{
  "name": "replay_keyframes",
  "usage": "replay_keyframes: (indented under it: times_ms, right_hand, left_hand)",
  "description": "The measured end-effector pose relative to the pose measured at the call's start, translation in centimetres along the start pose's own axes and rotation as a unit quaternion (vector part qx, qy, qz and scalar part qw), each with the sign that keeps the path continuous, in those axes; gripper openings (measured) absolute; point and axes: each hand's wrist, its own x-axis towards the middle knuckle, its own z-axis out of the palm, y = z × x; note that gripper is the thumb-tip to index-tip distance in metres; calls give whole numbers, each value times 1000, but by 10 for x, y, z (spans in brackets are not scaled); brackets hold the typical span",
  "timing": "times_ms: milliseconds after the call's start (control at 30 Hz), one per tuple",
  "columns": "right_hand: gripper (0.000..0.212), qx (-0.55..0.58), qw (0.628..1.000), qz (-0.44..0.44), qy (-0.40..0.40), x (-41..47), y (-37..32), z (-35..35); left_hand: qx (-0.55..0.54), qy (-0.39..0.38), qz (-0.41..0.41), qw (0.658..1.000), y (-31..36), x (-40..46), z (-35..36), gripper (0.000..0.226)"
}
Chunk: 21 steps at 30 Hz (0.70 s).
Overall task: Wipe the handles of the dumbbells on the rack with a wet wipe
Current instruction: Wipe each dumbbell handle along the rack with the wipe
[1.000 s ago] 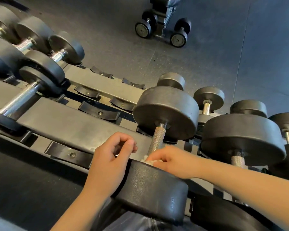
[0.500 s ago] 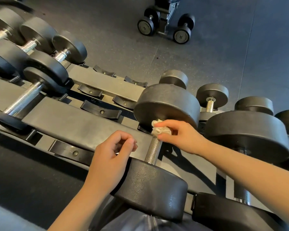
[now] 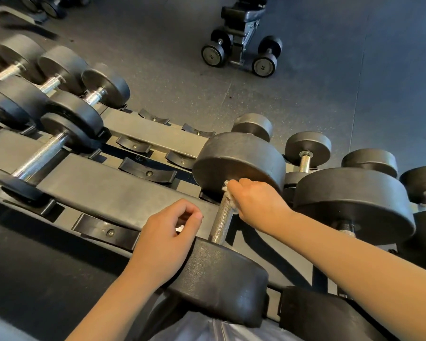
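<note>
- Knurled steel, the handle (image 3: 221, 219) of the big dumbbell at the near edge of the rack (image 3: 89, 183) ran from the near head (image 3: 221, 279) up to the far head (image 3: 239, 163).
- At the handle's far end, the right hand (image 3: 258, 205) gripped a crumpled white wet wipe (image 3: 228, 193), pressing it onto the steel right against the far head.
- Beside the handle, the left hand (image 3: 165, 242) rested on the near head, fingers loosely curled; whether the whitish speck by them was held, I could not tell.
- Judged from this, the wiping of this handle was under way, the wipe at one end of its travel.
- Most of the knurling below the wipe lay bare, so the next move likely called for drawing the wipe down toward the near head, wrapped round the bar.
- Further dumbbells lay on the rack's right end (image 3: 354, 200) and left end (image 3: 42, 153), handles untouched by either hand.
</note>
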Motion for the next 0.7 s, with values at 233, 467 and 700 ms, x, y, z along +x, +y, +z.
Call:
replay_keyframes:
  times_ms: [233, 467, 700]
  right_hand:
    - [11, 265, 954, -129, -61, -24, -13, 5]
    - [21, 194, 977, -90, -23, -26, -5, -3]
    - [23, 71, 997, 40, -7, -10, 0, -1]
  left_hand:
    - [-12, -4, 2, 1000, -2, 1, 0, 10]
    - [-23, -1, 2, 1000, -2, 0, -1, 9]
    - [-34, -18, -9, 999, -2, 2, -1, 7]
